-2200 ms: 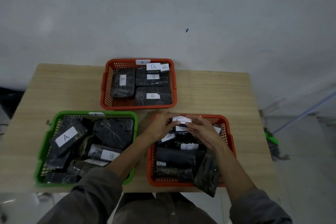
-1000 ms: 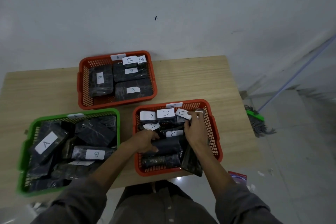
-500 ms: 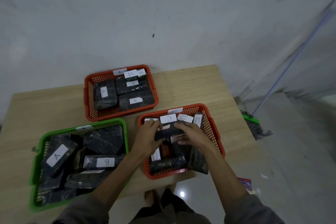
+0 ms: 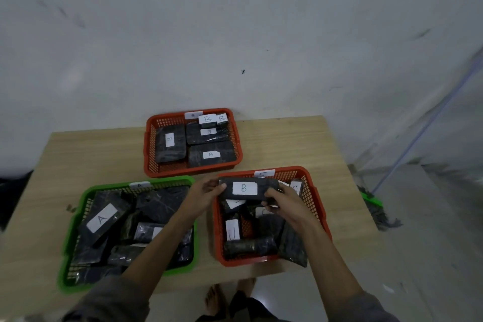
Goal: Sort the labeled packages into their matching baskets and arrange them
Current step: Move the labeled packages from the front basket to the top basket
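A black package with a white label B (image 4: 247,188) is held level above the far end of the red basket tagged C (image 4: 315,198). My left hand (image 4: 202,195) grips its left end and my right hand (image 4: 283,200) grips its right end. Under it in that basket lie several black packages, some with C labels (image 4: 232,229). The red basket tagged B (image 4: 150,154) at the back holds several B packages (image 4: 211,155). The green basket tagged A (image 4: 74,217) at the left holds several black packages, one labelled A (image 4: 102,218).
All three baskets sit on a wooden table (image 4: 282,144) against a white wall. One black package (image 4: 294,248) leans over the C basket's near right corner. A green mop head (image 4: 372,201) lies on the floor to the right. My feet show below the table's near edge.
Both hands went from rearranging packages in the C basket to lifting one out. It is now turned so its B label faces up, and the camera view has shifted.
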The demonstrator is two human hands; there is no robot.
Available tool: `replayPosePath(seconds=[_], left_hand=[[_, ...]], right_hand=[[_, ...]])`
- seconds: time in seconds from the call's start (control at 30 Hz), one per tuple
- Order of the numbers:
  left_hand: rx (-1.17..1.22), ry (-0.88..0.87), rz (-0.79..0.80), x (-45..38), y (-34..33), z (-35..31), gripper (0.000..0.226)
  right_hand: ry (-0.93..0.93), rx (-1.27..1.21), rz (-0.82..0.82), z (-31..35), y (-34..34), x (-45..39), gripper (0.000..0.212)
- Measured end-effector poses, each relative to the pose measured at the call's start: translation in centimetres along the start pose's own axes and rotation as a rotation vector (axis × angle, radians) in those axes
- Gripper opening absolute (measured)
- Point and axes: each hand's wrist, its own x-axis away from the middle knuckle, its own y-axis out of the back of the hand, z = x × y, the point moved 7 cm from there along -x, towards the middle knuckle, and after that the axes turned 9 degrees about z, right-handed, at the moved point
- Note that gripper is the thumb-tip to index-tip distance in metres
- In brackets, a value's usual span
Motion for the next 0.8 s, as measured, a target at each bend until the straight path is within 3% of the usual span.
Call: replayPosePath(seconds=[0.27, 0.47, 0.6, 0.8], left_hand=[[0.191, 0.117, -0.064, -0.9, 0.9, 1.1, 0.016], [0.23, 0.152, -0.14, -3.8, 1.8, 0.9, 0.023], [0.107, 0.174, -0.059, -5.3, 1.9, 1.1, 0.025], [0.158, 0.253, -0.182, -9.5, 3.3, 2.1, 0.023]], right_hand=[[0.077, -0.215, -0.134, 2.2, -1.7, -3.6, 0.035], [0.092, -0.051, -0.19, 4.3, -3.7, -8.1, 0.04], [0.103, 0.029, -0.167, 5.4, -4.7, -11.7, 0.047], [0.118, 0.267, -0.129, 6.0, -5.7, -15.1, 0.032]])
